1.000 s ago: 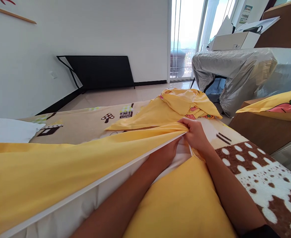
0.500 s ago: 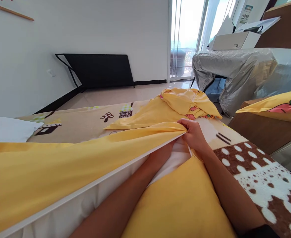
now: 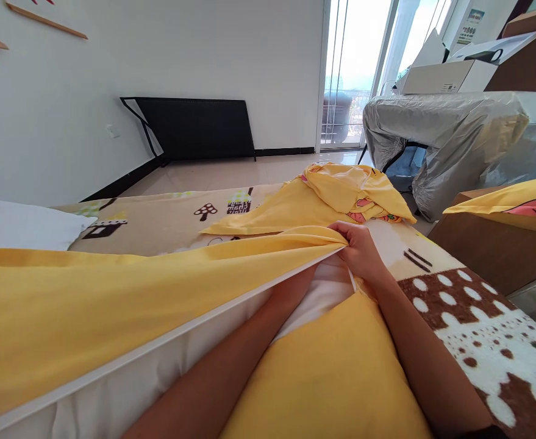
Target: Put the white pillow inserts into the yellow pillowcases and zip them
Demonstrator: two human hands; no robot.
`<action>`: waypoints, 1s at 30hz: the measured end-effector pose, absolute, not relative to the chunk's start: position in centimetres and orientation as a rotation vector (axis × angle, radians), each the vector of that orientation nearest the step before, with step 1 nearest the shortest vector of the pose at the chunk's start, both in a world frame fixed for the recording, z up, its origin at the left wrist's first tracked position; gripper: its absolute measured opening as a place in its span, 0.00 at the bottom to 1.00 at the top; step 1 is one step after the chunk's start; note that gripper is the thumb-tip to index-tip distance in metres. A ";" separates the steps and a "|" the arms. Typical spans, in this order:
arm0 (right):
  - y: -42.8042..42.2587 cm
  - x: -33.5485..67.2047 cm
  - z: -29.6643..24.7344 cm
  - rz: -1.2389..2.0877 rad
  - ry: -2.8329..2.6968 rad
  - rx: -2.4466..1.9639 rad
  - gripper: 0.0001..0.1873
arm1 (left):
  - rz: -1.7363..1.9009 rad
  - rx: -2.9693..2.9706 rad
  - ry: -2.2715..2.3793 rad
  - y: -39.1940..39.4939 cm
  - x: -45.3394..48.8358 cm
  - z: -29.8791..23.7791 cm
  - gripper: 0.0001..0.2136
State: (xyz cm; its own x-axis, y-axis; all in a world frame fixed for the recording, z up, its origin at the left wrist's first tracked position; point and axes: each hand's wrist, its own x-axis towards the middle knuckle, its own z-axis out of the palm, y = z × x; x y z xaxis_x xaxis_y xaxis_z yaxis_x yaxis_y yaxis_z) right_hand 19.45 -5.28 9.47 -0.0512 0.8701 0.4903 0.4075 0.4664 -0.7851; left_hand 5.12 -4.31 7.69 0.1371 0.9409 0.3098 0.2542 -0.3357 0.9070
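Observation:
A yellow fabric cover [image 3: 125,305] with a white-trimmed opening lies across the bed in front of me. My right hand [image 3: 361,247] is closed on the gathered corner of its edge, fingers bent over the cloth. My left forearm passes into the opening between the raised yellow layer and the lower yellow layer [image 3: 332,372]. My left hand is hidden under the cloth near the right hand, so its fingers do not show. White inner fabric [image 3: 329,283] shows around the left forearm. Just beyond lies a crumpled yellow cloth [image 3: 336,189] with a carrot print.
A beige and brown patterned blanket [image 3: 436,296] covers the bed. A white pillow [image 3: 25,225] rests at the left. At the right, yellow carrot-print cloth [image 3: 491,204] lies on a cardboard box [image 3: 482,256]. A plastic-wrapped piece of furniture [image 3: 450,122] and a black panel [image 3: 199,128] stand behind.
The view has swung slightly left, so the room appears shifted to the right. Both arms and the held cover edge stay almost the same.

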 end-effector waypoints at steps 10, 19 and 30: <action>-5.3 19.0 9.3 0.570 -1.632 -1.106 0.18 | 1.202 1.726 1.399 -5.2 6.4 8.0 0.19; -5.0 19.2 9.1 0.582 -1.654 -1.100 0.16 | 1.156 1.753 1.438 -5.0 6.5 7.7 0.19; -6.0 18.7 10.1 0.439 -1.681 -1.253 0.15 | 0.981 1.999 1.370 -4.0 6.6 7.8 0.19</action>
State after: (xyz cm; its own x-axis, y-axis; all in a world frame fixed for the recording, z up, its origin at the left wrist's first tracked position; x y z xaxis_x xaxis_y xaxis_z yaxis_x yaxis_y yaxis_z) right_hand 18.69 -5.96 10.08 -0.0138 0.8796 0.4755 0.5346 0.4083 -0.7399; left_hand 6.62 -4.04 7.79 0.2258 0.9356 0.2714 0.5581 -0.3526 0.7511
